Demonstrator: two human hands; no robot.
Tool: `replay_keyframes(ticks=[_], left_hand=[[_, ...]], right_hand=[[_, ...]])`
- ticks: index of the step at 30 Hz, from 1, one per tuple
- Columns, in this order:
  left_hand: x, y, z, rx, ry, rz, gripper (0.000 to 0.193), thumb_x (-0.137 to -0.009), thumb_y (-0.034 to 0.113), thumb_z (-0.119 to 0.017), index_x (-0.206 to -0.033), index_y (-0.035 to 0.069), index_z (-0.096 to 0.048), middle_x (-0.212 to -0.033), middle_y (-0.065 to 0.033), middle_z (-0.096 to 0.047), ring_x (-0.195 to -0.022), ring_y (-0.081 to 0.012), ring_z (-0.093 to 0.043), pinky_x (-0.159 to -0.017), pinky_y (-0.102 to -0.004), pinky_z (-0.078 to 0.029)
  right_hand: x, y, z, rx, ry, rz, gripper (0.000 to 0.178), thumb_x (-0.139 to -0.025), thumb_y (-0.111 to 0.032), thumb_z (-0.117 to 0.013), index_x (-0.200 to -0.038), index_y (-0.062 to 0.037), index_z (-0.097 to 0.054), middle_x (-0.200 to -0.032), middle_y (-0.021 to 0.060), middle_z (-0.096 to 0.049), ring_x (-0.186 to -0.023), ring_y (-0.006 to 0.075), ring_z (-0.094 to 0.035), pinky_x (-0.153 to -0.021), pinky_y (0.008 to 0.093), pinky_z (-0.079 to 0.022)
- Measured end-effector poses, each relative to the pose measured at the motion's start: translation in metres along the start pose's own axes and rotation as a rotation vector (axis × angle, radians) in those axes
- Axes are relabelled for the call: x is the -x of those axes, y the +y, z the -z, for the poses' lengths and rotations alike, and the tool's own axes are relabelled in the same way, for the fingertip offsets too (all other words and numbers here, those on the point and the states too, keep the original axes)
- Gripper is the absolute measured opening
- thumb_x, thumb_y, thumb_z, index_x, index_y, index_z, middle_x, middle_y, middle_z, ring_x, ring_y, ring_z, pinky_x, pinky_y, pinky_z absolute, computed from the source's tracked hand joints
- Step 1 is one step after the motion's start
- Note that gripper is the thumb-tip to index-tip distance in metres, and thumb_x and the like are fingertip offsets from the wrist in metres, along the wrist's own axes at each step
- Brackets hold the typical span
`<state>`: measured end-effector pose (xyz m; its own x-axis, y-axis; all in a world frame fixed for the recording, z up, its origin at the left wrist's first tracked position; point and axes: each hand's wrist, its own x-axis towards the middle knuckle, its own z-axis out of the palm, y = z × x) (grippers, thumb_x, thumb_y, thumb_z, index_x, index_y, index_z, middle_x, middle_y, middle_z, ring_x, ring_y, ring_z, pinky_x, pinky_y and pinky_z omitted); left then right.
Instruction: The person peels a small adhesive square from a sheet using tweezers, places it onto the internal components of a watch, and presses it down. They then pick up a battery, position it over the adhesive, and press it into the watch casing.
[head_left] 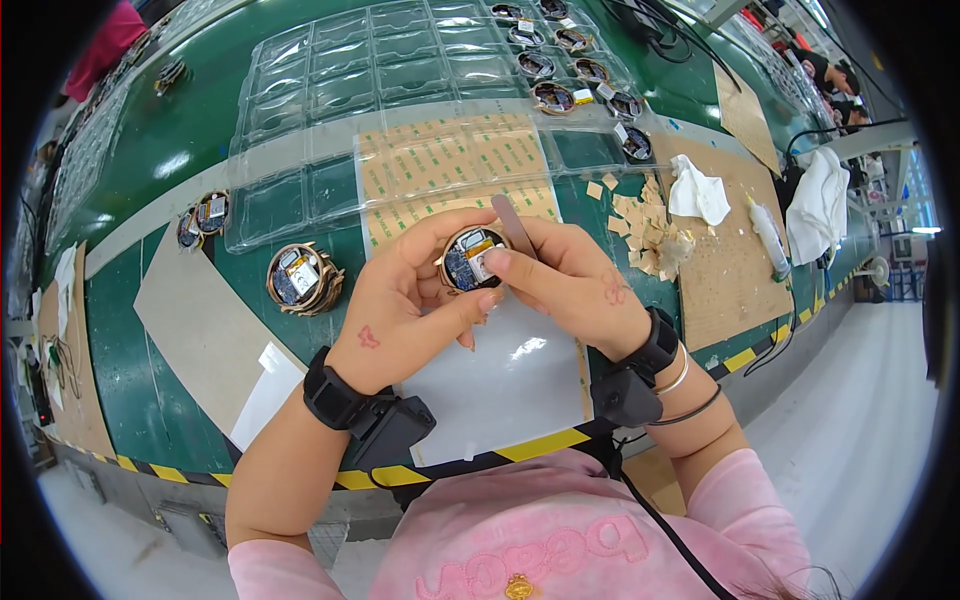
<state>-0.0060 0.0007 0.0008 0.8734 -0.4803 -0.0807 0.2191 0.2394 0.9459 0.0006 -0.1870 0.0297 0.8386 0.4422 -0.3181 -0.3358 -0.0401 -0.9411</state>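
- Holding a small round coil part [468, 260] between both hands, the person keeps it above the white sheet [505, 385] that lies at the near edge of the green worktop [130, 360].
- The left hand [405, 310] curls its fingers narrowly around the left rim of the round coil part; the thumb lies under it, pointing to the right.
- The right hand [575, 280] presses its thumb on the face of the part, on a small white and orange patch there, and the other fingers close behind it.
- A thin grey flat tool [512, 225] stands out upward from between the right fingers, just behind the part; I cannot tell how firmly it is gripped.
- A stack of similar coil parts [303, 279] rests on the worktop to the left of the hands, near but apart from them.
- Two more coil parts [203, 217] lie further toward the left edge.
- A clear plastic tray [340, 90] with many compartments covers the middle and far side of the worktop; its right compartments hold a row of coil parts [575, 70].
- A sheet of brownish adhesive strips [450, 165] lies under the near part of the tray, just behind the hands.
- Small paper scraps [645, 225], a white cloth [698, 193] and a small white bottle [768, 232] sit on the brown board at the right side.
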Motion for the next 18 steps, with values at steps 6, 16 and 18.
replay_keyframes(ticks=[6,16,18], left_hand=[[-0.001,-0.001,0.001,0.008,-0.010,-0.015,0.052,-0.082,-0.005,-0.064,-0.131,0.004,-0.047,-0.106,-0.0056,-0.058,-0.079,-0.0067,-0.057,-0.055,-0.0195,-0.051],[0.002,-0.002,-0.002,-0.239,-0.003,-0.047,0.051,-0.083,-0.003,-0.063,-0.130,0.005,-0.045,-0.107,-0.0069,-0.058,-0.076,-0.0083,-0.059,-0.055,-0.0211,-0.051],[0.000,-0.003,-0.003,-0.198,-0.008,-0.022,0.055,-0.082,-0.005,-0.063,-0.132,0.006,-0.044,-0.110,-0.0073,-0.057,-0.082,-0.0097,-0.061,-0.056,-0.0211,-0.052]], right_hand=[[-0.005,0.012,0.003,0.147,0.006,0.080,0.028,-0.092,-0.017,-0.059,-0.113,0.0012,-0.057,-0.092,0.0001,-0.062,-0.084,0.0058,-0.054,-0.076,0.0222,-0.043],[-0.003,0.020,0.002,0.200,0.038,0.104,0.027,-0.091,-0.011,-0.059,-0.114,0.0017,-0.057,-0.098,0.0016,-0.063,-0.088,0.0070,-0.054,-0.080,0.0223,-0.043],[-0.001,0.018,-0.001,0.025,0.091,0.108,0.025,-0.090,-0.013,-0.060,-0.110,0.0010,-0.059,-0.089,-0.0011,-0.060,-0.079,0.0052,-0.051,-0.070,0.0214,-0.042]])
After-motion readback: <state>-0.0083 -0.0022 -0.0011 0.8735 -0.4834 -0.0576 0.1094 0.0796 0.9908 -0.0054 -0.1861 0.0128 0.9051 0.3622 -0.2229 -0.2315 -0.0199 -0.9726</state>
